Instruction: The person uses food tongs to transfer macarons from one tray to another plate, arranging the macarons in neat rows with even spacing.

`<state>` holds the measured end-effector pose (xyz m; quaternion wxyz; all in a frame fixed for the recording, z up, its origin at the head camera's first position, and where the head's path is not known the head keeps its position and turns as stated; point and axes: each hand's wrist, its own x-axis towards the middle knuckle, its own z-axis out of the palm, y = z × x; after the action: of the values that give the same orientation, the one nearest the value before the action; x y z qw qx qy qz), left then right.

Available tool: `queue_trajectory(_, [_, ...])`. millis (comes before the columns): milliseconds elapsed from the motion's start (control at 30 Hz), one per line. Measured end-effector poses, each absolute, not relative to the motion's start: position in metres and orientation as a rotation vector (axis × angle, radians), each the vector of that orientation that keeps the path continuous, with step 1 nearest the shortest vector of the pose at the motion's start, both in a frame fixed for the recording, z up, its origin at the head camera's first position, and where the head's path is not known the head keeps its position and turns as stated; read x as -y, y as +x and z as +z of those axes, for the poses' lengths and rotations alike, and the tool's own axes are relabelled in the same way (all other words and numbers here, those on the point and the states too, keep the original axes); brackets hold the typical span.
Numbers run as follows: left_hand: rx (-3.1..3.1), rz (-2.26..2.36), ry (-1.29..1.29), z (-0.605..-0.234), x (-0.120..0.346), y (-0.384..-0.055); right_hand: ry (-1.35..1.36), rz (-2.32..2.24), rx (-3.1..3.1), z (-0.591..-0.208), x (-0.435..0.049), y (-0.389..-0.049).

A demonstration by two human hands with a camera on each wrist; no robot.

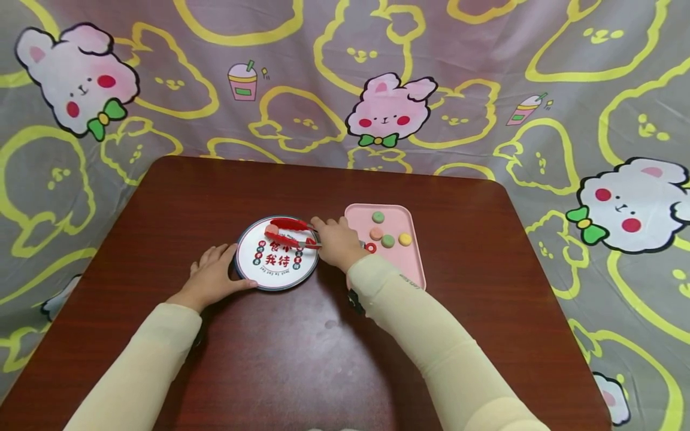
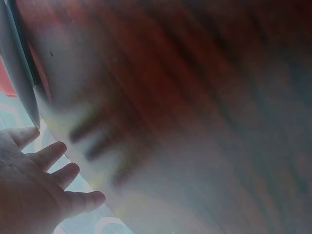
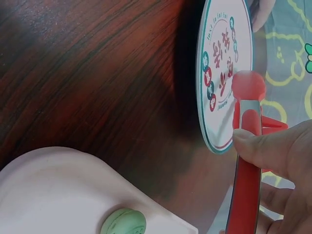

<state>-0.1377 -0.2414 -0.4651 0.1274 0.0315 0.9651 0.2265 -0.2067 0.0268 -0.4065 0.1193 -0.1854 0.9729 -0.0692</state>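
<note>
While the right hand [image 1: 338, 244] grips a pair of red tongs [image 1: 291, 224], a pink macaron [image 1: 272, 231] sits between the tips over the far left part of the round white plate [image 1: 269, 279], though whether it touches the surface cannot be told. With fingers spread and extended, the left hand [image 1: 212, 275] touches the plate's left rim on the brown bench [image 1: 259, 191]. Just right of the plate, a pink tray [image 1: 396, 216] carries two green macarons [image 1: 378, 217], a yellow macaron [image 1: 405, 239] and an orange-pink macaron [image 1: 375, 233].

Red tongs [image 3: 247, 170], pink tray [image 1: 398, 256], rabbit-patterned cloth [image 1: 302, 66]
</note>
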Motion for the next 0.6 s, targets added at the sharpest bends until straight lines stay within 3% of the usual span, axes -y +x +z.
queue_trajectory(600, [-2.809, 0.658, 0.095, -0.4674, 0.2425, -0.1379, -0.508, -0.225, -2.83, -0.4068, -0.0249, -0.2083])
